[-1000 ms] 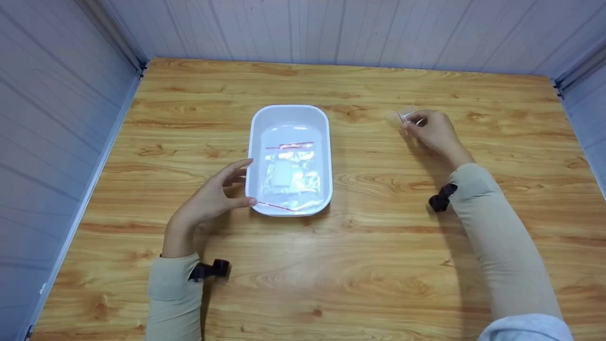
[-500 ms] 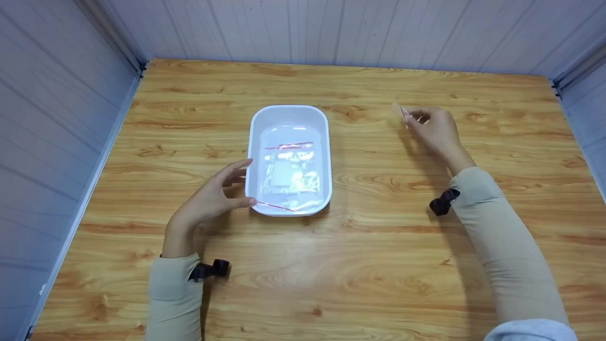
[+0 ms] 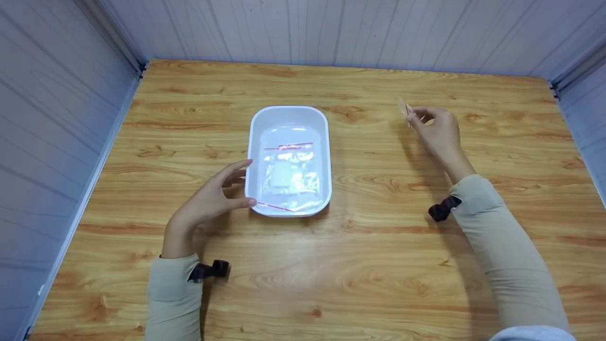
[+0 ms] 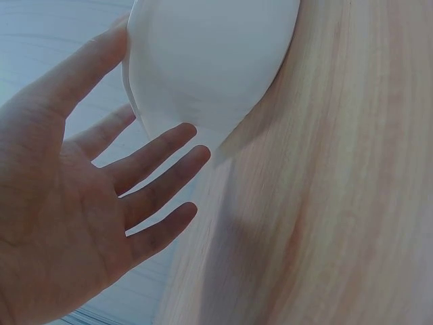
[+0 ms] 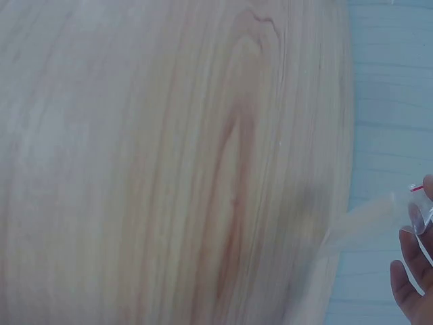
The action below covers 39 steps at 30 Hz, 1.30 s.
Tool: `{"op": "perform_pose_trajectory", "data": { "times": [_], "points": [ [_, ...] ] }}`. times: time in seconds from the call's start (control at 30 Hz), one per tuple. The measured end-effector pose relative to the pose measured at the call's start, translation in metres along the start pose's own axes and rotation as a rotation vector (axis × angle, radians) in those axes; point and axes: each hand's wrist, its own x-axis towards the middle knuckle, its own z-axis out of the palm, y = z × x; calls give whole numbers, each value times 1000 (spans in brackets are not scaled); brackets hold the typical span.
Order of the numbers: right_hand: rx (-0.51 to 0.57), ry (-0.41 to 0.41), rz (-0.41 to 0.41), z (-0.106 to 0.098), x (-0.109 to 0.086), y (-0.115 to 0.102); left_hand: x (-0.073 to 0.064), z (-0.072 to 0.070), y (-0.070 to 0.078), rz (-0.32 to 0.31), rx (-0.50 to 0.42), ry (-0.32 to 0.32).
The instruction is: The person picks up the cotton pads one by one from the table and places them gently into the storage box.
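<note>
A white oval-cornered tub (image 3: 289, 115) stands at the middle of the wooden table. Inside it lie clear zip bags (image 3: 305, 182) with red seal lines, and a pale rectangular piece (image 3: 281, 174) shows among them. My left hand (image 3: 208, 199) touches the tub's left rim with thumb and forefinger; in the left wrist view its other fingers spread loosely beside the tub's wall (image 4: 210, 54). To the right of the tub, my right hand (image 3: 438, 132) pinches a small clear zip bag (image 3: 404, 107) above the table. This bag (image 5: 369, 220) has a red line by the fingertips.
The wood-grain table (image 3: 360, 265) runs back to a pale panelled wall (image 3: 341, 31), with another panelled wall (image 3: 42, 142) on the left. Small dark wrist cameras, the left one (image 3: 210, 271) and the right one (image 3: 445, 208), jut from the sleeves.
My right hand has tilted the zip bag so that its free end points up more, and the right forearm has drawn slightly back. The left hand and the tub stay in place.
</note>
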Motion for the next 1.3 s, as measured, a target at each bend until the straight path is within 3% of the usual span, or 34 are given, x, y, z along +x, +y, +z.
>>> {"op": "perform_pose_trajectory", "data": {
  "times": [0.4, 0.83, 1.13, 1.3],
  "points": [
    [95, 27, 9, -4, -10, -7, -1, 0, 1, 39, -29, -12],
    [137, 34, -15, -5, -22, -19, -1, 0, 1, 21, -12, -4],
    [163, 43, -71, 1, -29, -34, 0, 0, 0, 1, -7, -5],
    [191, 54, -127, 6, -32, -39, -1, 0, 0, 35, -14, -1]
  ]
}}
